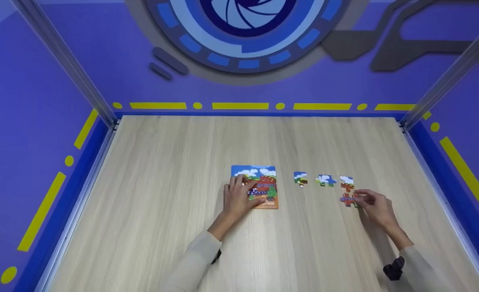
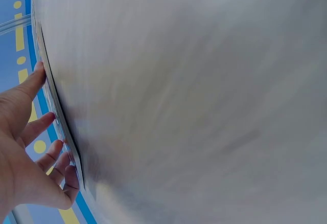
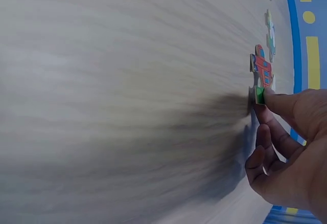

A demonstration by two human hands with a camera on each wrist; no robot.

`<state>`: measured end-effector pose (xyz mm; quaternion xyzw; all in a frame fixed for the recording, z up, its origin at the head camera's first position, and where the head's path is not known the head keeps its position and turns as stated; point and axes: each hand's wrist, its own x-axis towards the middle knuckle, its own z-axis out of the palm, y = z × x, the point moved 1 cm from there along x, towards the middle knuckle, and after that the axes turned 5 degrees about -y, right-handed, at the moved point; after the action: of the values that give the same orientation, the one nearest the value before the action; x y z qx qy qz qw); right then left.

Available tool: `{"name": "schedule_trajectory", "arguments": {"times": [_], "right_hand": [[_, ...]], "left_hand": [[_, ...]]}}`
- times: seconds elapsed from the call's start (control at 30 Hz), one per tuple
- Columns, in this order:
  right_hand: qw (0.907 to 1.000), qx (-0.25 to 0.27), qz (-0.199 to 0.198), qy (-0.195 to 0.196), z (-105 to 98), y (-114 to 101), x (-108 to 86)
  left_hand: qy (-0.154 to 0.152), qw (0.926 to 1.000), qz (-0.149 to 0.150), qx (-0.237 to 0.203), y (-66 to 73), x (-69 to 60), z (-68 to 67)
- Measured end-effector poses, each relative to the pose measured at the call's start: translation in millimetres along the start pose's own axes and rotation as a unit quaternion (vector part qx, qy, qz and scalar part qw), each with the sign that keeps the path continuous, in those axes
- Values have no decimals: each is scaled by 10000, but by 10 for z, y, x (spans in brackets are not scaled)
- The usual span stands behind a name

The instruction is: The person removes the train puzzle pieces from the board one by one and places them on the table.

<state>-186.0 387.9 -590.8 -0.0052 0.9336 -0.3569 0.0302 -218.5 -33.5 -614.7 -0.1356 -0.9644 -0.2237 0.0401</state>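
In the head view, my left hand (image 1: 238, 198) rests on a picture puzzle board (image 1: 268, 172) with clouds, red hills and an orange lower edge. From the left wrist, the board (image 2: 61, 116) appears nearly edge-on under the left hand's spread fingertips (image 2: 40, 66). My right hand (image 1: 379, 209) pinches a red jigsaw piece (image 1: 348, 199) by its right side. The right wrist view shows this piece's green corner (image 3: 260, 95) between thumb and index finger, slightly off the tabletop. Just beyond it lies a cloud-and-red jigsaw piece (image 1: 347, 182).
Two more loose pieces, a blue-and-white one (image 1: 325, 180) and a blue-green one (image 1: 300, 177), lie between the board and the right hand. The wooden tabletop (image 1: 162, 170) is bounded by blue-purple walls (image 1: 239, 91) at the back and sides.
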Motion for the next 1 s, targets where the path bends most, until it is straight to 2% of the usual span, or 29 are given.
{"name": "schedule_trajectory", "arguments": {"times": [0.33, 0.53, 0.73, 1.0], "right_hand": [[9998, -158, -82, 30, 26, -4, -10], [9994, -281, -114, 142, 34, 3, 1], [9998, -212, -61, -21, -18, -12, -11], [9996, -17, -155, -250, -25, -150, 23]], "left_hand": [[-173, 9998, -51, 4, 7, 2, -3], [-41, 10000, 38, 6, -3, 2, -17], [-142, 9997, 104, 171, 6, -9, -33], [-241, 9995, 208, 47, 19, 5, -76]]}}
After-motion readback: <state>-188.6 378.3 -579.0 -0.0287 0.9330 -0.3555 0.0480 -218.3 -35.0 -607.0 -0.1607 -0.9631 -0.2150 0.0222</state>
